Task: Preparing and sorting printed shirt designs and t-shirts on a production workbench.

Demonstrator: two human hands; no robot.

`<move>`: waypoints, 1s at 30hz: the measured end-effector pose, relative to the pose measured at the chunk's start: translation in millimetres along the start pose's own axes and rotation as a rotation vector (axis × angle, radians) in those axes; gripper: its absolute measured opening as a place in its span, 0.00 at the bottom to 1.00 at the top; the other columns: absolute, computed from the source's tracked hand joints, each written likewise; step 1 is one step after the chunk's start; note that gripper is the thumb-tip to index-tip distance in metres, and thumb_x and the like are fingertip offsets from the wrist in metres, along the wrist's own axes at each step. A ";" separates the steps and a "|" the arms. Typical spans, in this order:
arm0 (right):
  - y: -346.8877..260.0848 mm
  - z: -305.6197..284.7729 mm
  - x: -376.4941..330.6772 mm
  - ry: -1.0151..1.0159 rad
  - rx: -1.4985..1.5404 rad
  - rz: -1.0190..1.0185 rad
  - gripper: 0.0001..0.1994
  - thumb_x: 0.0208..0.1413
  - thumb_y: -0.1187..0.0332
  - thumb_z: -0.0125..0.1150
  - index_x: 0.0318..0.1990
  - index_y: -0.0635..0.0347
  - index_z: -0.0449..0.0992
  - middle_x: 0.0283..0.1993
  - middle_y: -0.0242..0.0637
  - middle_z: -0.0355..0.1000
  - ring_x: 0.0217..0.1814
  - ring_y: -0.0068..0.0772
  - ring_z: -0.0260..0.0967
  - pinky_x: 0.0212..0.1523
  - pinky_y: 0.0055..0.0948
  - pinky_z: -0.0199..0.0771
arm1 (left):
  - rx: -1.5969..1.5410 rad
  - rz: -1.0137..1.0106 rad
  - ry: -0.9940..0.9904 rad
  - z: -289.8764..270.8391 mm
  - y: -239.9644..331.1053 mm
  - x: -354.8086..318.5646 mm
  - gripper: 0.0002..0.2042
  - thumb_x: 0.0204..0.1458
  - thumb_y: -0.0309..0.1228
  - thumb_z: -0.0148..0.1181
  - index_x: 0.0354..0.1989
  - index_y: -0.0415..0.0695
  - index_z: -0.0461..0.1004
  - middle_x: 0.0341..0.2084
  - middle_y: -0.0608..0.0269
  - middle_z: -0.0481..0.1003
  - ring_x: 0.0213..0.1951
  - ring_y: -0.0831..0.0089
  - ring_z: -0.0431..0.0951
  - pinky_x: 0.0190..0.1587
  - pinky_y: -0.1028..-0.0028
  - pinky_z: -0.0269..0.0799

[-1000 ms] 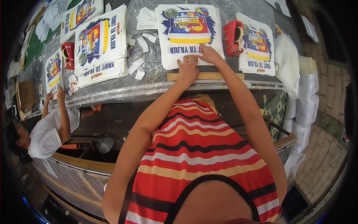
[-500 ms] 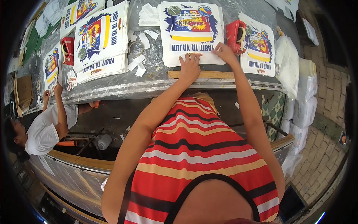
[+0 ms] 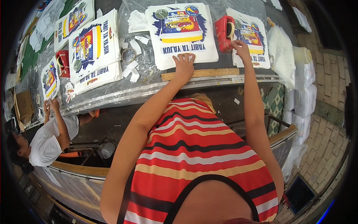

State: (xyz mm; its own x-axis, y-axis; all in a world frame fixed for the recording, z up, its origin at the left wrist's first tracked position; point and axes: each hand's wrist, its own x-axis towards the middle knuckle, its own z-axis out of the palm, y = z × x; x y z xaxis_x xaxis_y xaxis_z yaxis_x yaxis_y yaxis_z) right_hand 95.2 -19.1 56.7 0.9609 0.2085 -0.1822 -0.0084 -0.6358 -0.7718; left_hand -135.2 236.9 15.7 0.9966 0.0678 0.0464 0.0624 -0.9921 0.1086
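Observation:
My left hand (image 3: 184,66) lies with fingers spread on the near edge of a stack of white printed sheets (image 3: 177,55), which bear blue lettering and a red, yellow and blue picture. Right of that stack stands a red tape dispenser (image 3: 222,34) holding a roll of tape (image 3: 230,30). At the dispenser's near right side, the thumb and fingers of my right hand (image 3: 242,50) are pinched at the tape's end; the strip itself is too small to make out clearly. Partly under my right hand is another stack of printed sheets (image 3: 257,44).
A wooden strip (image 3: 201,74) lies along the edge of the plastic-covered table (image 3: 145,80). Paper scraps (image 3: 130,69) and a loose tape roll (image 3: 129,55) lie left of my stack. Farther left are more printed stacks (image 3: 89,48), a second red dispenser (image 3: 63,63) and a co-worker (image 3: 46,145).
My right hand has moved right, from the corner of the middle stack to the red tape dispenser. My left hand stays on the stack. The whole view has shifted slightly.

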 end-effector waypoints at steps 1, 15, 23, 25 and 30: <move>-1.7 0.7 -0.7 0.019 0.006 -0.092 0.17 0.57 0.53 0.69 0.46 0.56 0.83 0.34 0.28 0.78 0.34 0.20 0.72 0.31 0.26 0.72 | 0.002 0.000 0.001 0.3 -0.1 -0.9 0.29 0.54 0.41 0.60 0.67 0.55 0.68 0.55 0.53 0.67 0.56 0.49 0.65 0.60 0.32 0.57; -19.2 11.4 -34.5 0.196 0.344 0.094 0.19 0.52 0.71 0.75 0.46 0.63 0.70 0.28 0.35 0.76 0.23 0.19 0.69 0.22 0.19 0.66 | -0.001 0.000 0.078 4.3 -0.4 -5.0 0.29 0.53 0.40 0.61 0.67 0.55 0.69 0.55 0.52 0.67 0.56 0.51 0.65 0.57 0.34 0.60; -4.3 15.3 -22.7 0.281 -0.233 -0.241 0.18 0.52 0.76 0.68 0.46 0.59 0.65 0.27 0.48 0.76 0.30 0.43 0.77 0.31 0.39 0.73 | 0.039 -0.021 0.064 4.7 3.4 -5.2 0.27 0.55 0.39 0.58 0.67 0.55 0.69 0.55 0.49 0.67 0.56 0.48 0.65 0.57 0.34 0.59; -0.9 11.6 -22.8 0.098 -0.508 -0.233 0.20 0.50 0.80 0.61 0.49 0.58 0.63 0.27 0.52 0.75 0.35 0.56 0.77 0.36 0.47 0.72 | 0.076 -0.043 0.059 4.9 8.2 -5.8 0.27 0.56 0.39 0.57 0.66 0.55 0.69 0.55 0.48 0.67 0.57 0.47 0.65 0.57 0.34 0.59; 26.0 7.7 -64.9 -0.044 -0.322 -0.148 0.17 0.52 0.79 0.62 0.49 0.58 0.66 0.31 0.47 0.76 0.30 0.44 0.76 0.32 0.41 0.72 | 0.022 -0.124 -0.120 -1.9 14.9 -4.1 0.28 0.62 0.44 0.53 0.71 0.54 0.63 0.62 0.42 0.64 0.65 0.40 0.60 0.61 0.29 0.53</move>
State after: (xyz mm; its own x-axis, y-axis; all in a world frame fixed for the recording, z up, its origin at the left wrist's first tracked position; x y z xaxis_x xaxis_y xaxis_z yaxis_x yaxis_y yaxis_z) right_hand 30.5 -43.5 43.8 0.9324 0.3429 -0.1143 0.2240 -0.7964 -0.5617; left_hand -138.4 222.1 19.0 0.9803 0.1783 -0.0852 0.1854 -0.9791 0.0840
